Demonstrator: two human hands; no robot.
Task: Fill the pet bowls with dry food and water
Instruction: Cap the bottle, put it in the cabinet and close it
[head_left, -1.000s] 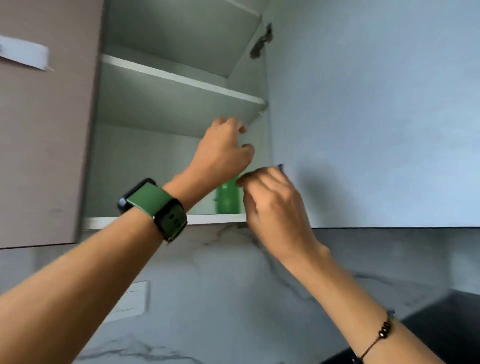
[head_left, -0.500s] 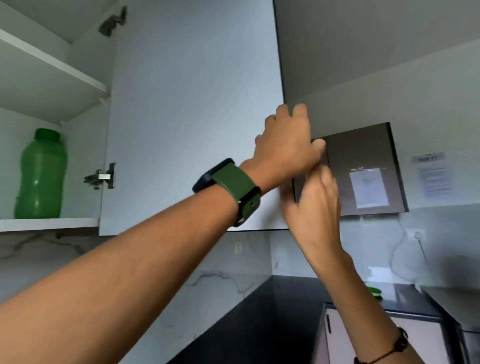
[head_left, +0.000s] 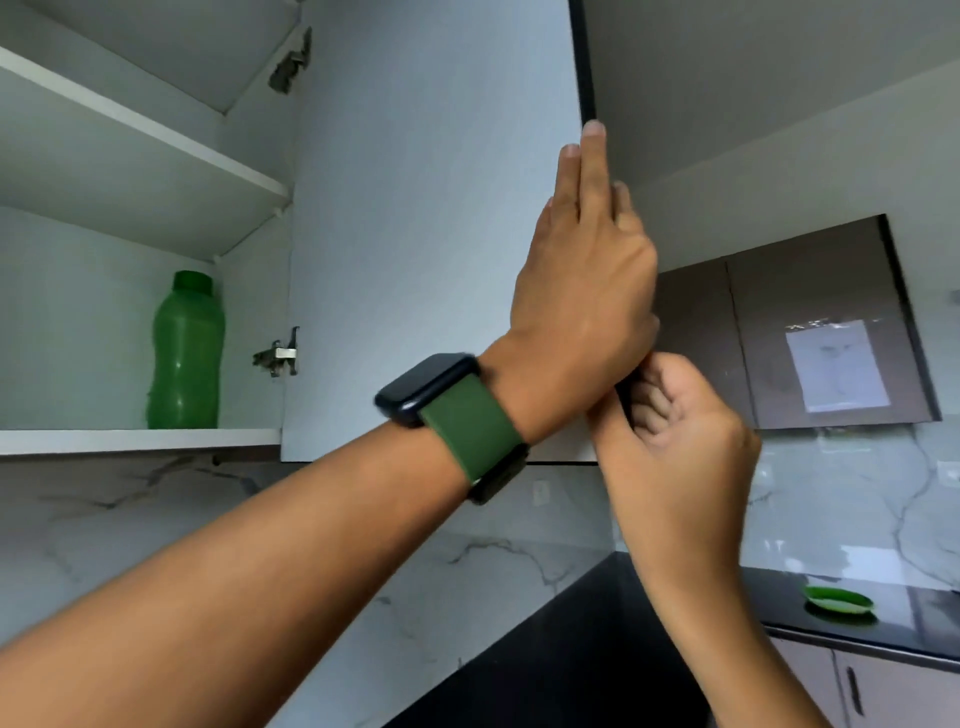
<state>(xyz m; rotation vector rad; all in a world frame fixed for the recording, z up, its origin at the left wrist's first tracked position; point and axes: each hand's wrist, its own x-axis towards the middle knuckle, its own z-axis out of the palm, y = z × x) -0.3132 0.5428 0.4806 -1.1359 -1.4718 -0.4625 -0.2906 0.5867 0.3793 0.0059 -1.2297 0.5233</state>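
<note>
A green water bottle (head_left: 185, 353) stands upright on the lower shelf (head_left: 104, 440) of an open wall cabinet, at the left. The cabinet door (head_left: 431, 234) is swung wide open. My left hand (head_left: 582, 280), with a green-strapped watch on its wrist, lies along the door's free edge with the fingers pointing up. My right hand (head_left: 680, 447) is just below it, fingers curled round the same edge near the bottom corner. A small green bowl (head_left: 837, 603) sits on the black counter at the far right. No dry food is in view.
The upper shelf (head_left: 156, 130) holds nothing visible. A black counter (head_left: 571, 649) runs along a marble backsplash into the corner. Brown wall cabinets (head_left: 769, 332) with a paper sheet (head_left: 834, 364) taped on hang at the right. Drawer fronts sit under the counter.
The door has swung further open and the view turned right, away from the bottle. My left hand slid up the door edge with its fingers straightened; my right hand dropped toward the lower corner.
</note>
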